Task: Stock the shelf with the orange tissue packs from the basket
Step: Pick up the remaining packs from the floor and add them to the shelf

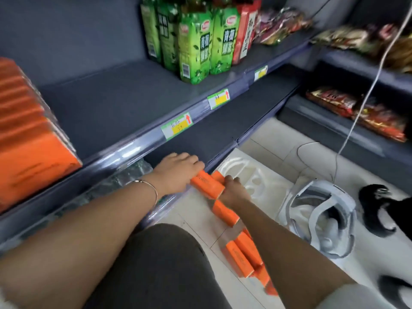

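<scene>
Far left, a big wrapped bundle of orange tissue packs (pixel 31 134) sits on the grey shelf (pixel 124 101), with green tea bottles (pixel 194 47) further along the same shelf. Down low, the left hand (pixel 178 172) has its grip clamped over one end of an orange tissue pack (pixel 206 185), right at the front edge of the lower shelf (pixel 200 134). The right hand (pixel 234 190) grips the other end, fingers curled round it. More orange packs (pixel 239 255) trail along the tiled floor (pixel 274 139) under the right forearm. A white headset (pixel 323 221) lies off to the right.
</scene>
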A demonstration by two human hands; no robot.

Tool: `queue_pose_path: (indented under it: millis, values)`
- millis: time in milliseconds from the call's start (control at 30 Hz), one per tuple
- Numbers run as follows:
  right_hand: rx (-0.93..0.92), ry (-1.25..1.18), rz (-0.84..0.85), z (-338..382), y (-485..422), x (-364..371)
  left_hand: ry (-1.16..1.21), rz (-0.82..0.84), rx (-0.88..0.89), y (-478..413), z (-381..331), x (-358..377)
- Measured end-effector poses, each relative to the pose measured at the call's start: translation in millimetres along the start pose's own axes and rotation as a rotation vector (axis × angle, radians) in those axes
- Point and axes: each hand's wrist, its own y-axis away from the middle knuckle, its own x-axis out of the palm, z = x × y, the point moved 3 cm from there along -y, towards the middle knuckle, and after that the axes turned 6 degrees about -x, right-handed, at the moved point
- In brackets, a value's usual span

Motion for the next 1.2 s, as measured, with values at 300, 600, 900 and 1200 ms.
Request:
queue_pose_path:
  millis: [300, 600, 900, 1200]
  values:
    - [-0.174, -0.002, -0.264, 62, 60, -101, -0.056, -0.230, -0.142, 72, 16, -124]
    - [-0.400, -0.017, -0.487, 145, 100, -151, -0.111, -0.412, -0.328, 158, 60, -203]
    - [-0.602, -0.044, -0.529, 247, 80, -157, -0.030, -0.538, -0.671, 209, 144, -210]
    - [-0.668, 0.015, -0.350, 360, -17, -111, 0.204, -0.602, -1.030, 206, 247, -171]
